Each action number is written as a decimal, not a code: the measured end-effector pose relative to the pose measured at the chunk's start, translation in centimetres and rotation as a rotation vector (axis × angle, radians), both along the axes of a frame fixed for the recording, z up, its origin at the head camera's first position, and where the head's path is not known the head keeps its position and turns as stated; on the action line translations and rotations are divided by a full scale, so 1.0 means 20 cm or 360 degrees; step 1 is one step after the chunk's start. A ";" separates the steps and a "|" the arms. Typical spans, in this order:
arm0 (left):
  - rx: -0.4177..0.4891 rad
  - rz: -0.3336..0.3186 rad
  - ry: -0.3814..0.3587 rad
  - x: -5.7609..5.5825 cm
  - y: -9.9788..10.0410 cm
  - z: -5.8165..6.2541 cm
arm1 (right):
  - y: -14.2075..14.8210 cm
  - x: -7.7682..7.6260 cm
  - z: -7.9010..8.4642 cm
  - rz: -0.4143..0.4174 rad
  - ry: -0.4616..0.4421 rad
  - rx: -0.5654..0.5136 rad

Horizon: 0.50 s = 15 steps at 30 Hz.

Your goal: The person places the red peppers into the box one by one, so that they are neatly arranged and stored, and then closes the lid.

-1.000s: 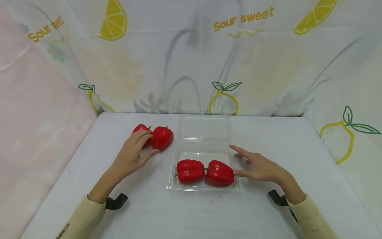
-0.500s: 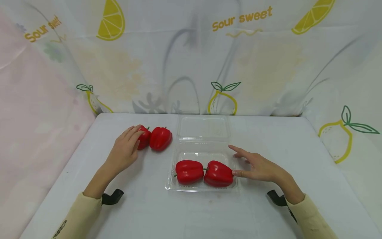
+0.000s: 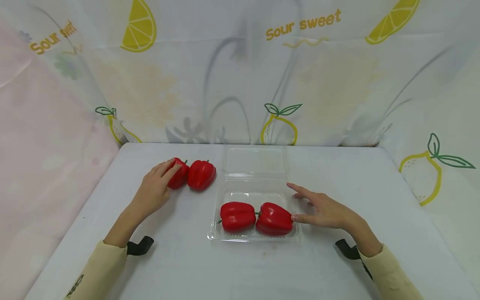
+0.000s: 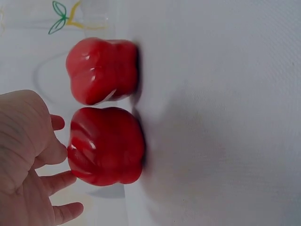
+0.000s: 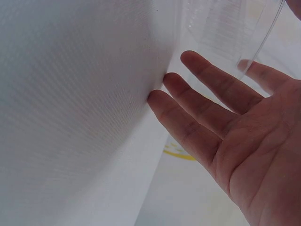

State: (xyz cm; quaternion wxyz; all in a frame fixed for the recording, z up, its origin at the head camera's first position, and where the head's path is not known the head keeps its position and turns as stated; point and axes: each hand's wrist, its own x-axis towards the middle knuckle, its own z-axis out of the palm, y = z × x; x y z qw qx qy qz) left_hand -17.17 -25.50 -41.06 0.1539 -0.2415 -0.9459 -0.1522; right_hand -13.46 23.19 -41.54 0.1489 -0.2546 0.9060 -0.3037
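Two red bell peppers sit on the table left of a clear hinged plastic box. My left hand is at the left one, its fingertips over that pepper's left side. In the left wrist view this pepper rests on the table, and the thumb and fingers are spread beside it, apparently touching. The other loose pepper is just to its right. Two more peppers, a left one and a right one, lie in the box. My right hand, fingers extended, stays at the box's right edge.
The box's lid lies back, away from me, on the white table. A printed cloth hangs behind the table. Black curved wrist pieces show below both hands.
My left hand has shifted left, from over the left loose pepper to its left side, uncovering more of it. My right hand and the peppers keep their places.
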 end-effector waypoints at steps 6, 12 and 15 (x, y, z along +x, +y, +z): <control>-0.0029 0.0029 -0.0022 0.00 -0.01 -0.01 | 0.00 0.00 0.00 0.0000 0.0000 -0.0003; -0.0068 0.0072 -0.0032 0.00 -0.02 -0.01 | 0.00 0.00 -0.01 0.0001 0.0004 0.0002; -0.0092 0.0090 -0.0044 0.00 -0.02 -0.01 | 0.00 0.00 0.00 -0.0003 0.0002 0.0001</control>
